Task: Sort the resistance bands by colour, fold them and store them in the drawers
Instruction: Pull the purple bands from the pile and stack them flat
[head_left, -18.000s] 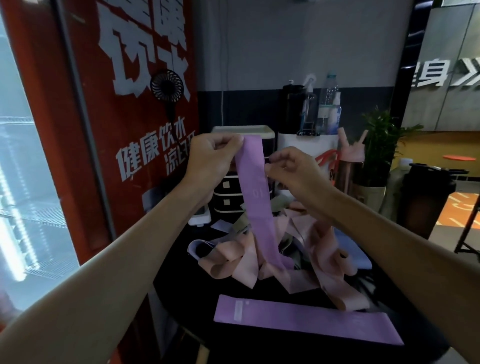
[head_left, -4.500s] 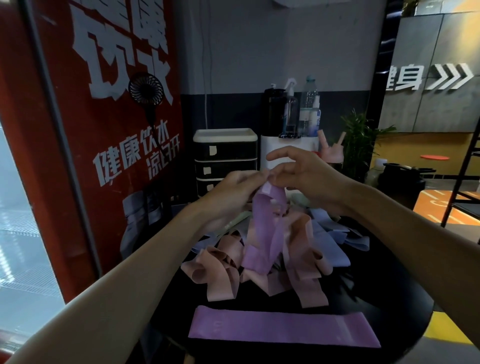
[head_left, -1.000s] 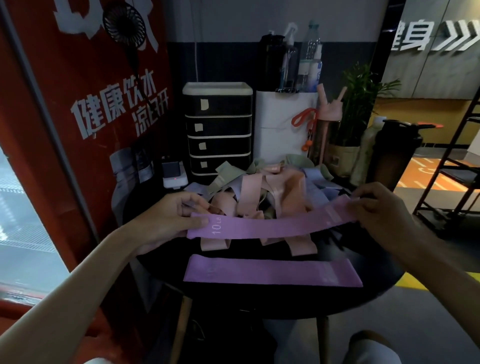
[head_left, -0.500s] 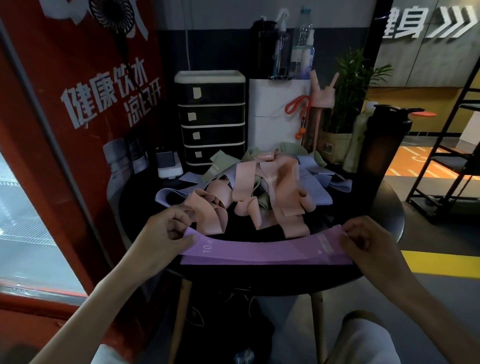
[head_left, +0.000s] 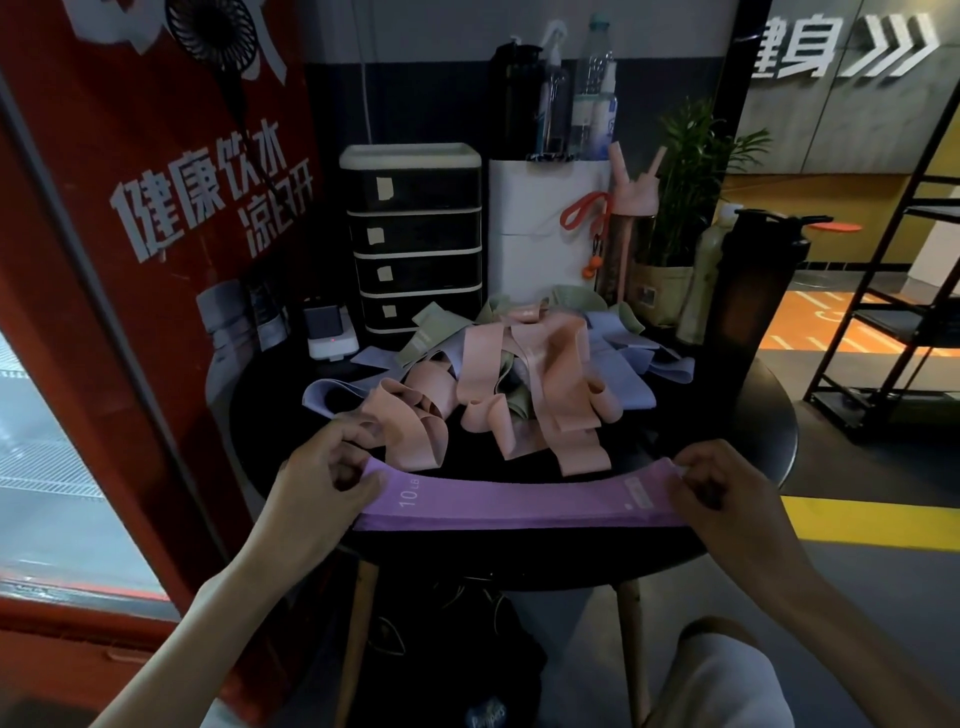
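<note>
A purple band (head_left: 519, 499) marked 10 LB lies flat along the near edge of the round black table (head_left: 748, 415), on top of another purple band. My left hand (head_left: 327, 478) pinches its left end and my right hand (head_left: 722, 483) pinches its right end. Behind it sits a tangled heap of pink bands (head_left: 524, 384), with green bands (head_left: 431, 338) and pale blue bands (head_left: 618, 379) mixed in. A black drawer unit (head_left: 415, 239) with several labelled drawers, all closed, stands at the back of the table.
A red vending machine (head_left: 130, 260) stands close on the left. A white box (head_left: 545, 228) with bottles, a pink bottle (head_left: 631, 208), a potted plant (head_left: 680, 208) and a dark shaker (head_left: 753, 291) crowd the back right. A small charger (head_left: 330, 338) sits back left. A black rack (head_left: 893, 312) stands right.
Both hands have brought the stretched purple band down from above the heap and laid it over the purple band at the table's near edge.
</note>
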